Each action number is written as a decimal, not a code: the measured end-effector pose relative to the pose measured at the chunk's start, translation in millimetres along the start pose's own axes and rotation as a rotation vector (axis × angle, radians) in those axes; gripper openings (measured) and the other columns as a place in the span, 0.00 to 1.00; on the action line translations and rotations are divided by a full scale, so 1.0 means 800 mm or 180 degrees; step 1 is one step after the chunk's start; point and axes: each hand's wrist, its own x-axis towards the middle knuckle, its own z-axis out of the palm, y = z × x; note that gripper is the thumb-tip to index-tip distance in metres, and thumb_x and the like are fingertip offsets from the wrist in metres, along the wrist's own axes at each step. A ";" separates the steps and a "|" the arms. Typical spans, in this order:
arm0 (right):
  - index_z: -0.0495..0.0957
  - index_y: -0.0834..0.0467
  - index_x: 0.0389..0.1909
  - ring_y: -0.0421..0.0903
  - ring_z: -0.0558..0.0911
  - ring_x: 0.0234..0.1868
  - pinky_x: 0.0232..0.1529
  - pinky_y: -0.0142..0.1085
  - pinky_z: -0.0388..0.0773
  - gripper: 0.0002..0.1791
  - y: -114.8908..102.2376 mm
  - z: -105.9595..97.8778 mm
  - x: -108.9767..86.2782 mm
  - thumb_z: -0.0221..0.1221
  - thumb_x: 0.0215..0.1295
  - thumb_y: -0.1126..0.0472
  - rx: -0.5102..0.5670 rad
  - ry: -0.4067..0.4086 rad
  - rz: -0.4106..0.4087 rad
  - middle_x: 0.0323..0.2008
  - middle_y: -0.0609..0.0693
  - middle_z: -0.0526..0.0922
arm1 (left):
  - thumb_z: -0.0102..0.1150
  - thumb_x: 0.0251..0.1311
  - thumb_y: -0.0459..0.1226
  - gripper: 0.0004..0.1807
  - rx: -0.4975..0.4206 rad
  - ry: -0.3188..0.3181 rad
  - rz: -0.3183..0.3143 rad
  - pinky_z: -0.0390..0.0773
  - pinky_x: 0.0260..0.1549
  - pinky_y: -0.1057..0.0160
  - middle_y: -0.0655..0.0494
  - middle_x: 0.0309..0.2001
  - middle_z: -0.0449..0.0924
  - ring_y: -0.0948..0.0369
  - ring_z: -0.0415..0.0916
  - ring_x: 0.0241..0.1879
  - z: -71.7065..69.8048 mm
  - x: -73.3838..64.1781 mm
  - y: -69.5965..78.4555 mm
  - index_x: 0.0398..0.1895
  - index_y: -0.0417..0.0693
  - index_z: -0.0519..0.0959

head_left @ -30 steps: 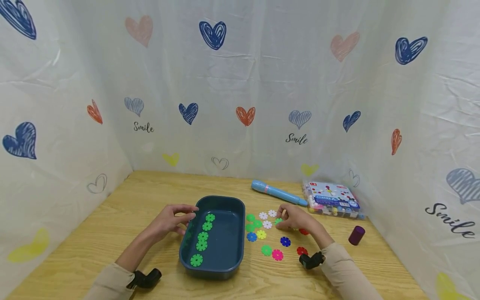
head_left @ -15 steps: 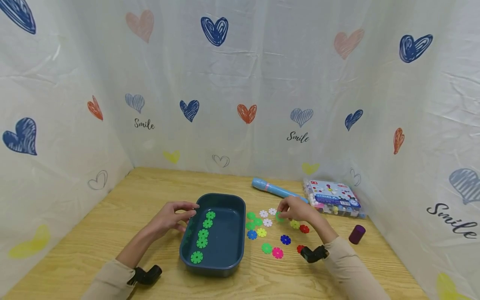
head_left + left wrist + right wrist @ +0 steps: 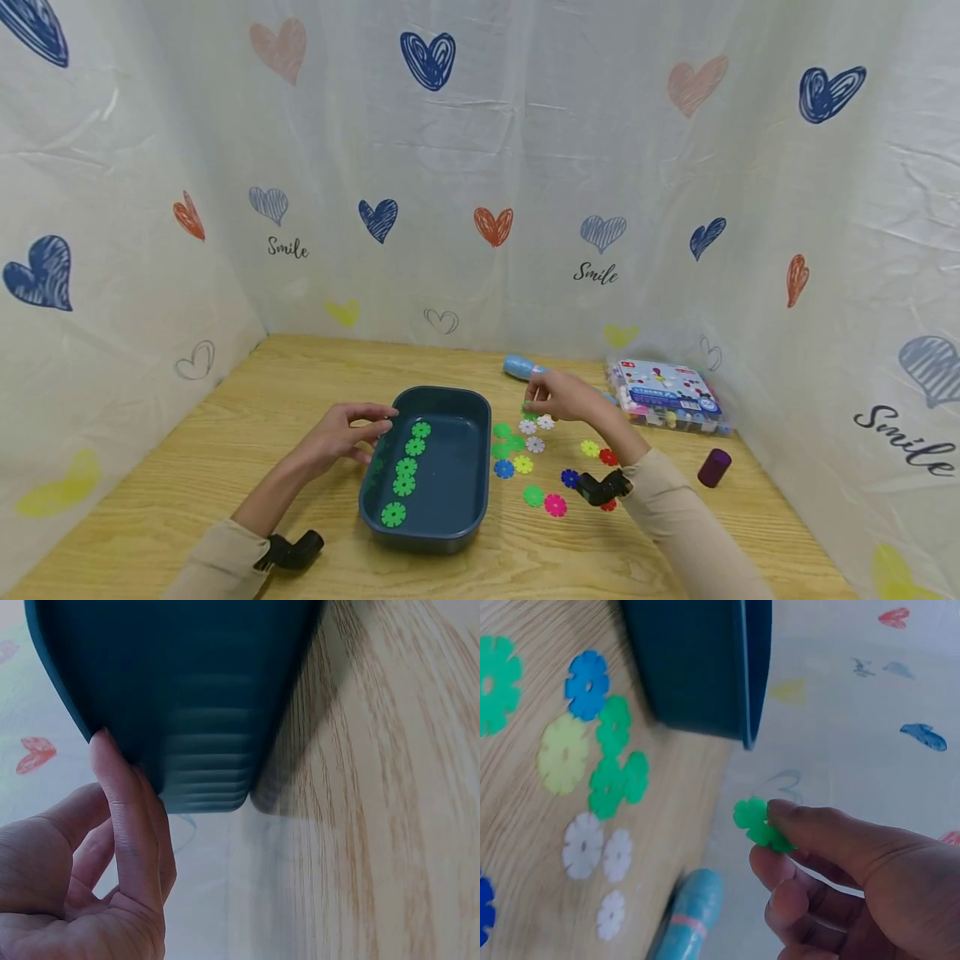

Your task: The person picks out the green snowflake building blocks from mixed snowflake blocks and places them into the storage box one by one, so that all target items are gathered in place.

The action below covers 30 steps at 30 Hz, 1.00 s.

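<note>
My right hand [image 3: 566, 397] pinches a green flower-shaped plastic disc [image 3: 752, 820] between thumb and fingers, raised over the table beyond the white discs [image 3: 528, 427]. At the left side of a dark blue rectangular bin [image 3: 453, 492], my left hand [image 3: 337, 437] rests its fingertips against the rim, fingers loosely extended. Inside the bin, several green discs [image 3: 405, 485] lie in a rough line along its left part. Right of the bin, more green discs [image 3: 501, 451] lie loose on the table beside a light blue disc [image 3: 503, 469] and a yellow disc [image 3: 522, 465].
A light blue thick pen-shaped tube [image 3: 519, 367] lies behind, partly hidden by the right hand. A clear box of beads [image 3: 666, 397] sits at the back right, and a purple cylinder [image 3: 714, 468] near the right edge. A pink disc [image 3: 555, 505] lies closer to me.
My right hand has picked up the green disc from beside the white ones and carried it left and up. A yellow and a red disc beneath that arm are now uncovered. The left hand stays put.
</note>
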 end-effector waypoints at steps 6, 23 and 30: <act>0.82 0.60 0.40 0.46 0.80 0.23 0.26 0.31 0.76 0.07 -0.024 0.000 0.015 0.59 0.69 0.60 -0.0064 -0.0081 0.0003 0.33 0.57 0.86 | 0.60 0.66 0.44 0.26 0.0021 -0.0012 0.0010 0.85 0.25 0.62 0.39 0.51 0.77 0.57 0.75 0.36 -0.001 0.000 0.000 0.62 0.38 0.74; 0.83 0.59 0.45 0.56 0.85 0.28 0.27 0.32 0.79 0.08 -0.070 0.026 0.069 0.57 0.70 0.64 -0.0057 -0.0262 -0.0012 0.33 0.56 0.87 | 0.60 0.66 0.43 0.25 0.0006 0.0003 0.0019 0.85 0.26 0.62 0.40 0.52 0.77 0.57 0.76 0.36 -0.001 0.001 -0.003 0.62 0.38 0.75; 0.83 0.58 0.44 0.42 0.79 0.20 0.24 0.30 0.75 0.08 -0.073 0.040 0.092 0.57 0.69 0.66 -0.0096 -0.0368 0.0032 0.30 0.53 0.87 | 0.60 0.66 0.43 0.25 0.0031 0.0007 0.0021 0.85 0.26 0.63 0.41 0.52 0.76 0.57 0.76 0.36 0.000 0.000 -0.002 0.61 0.39 0.75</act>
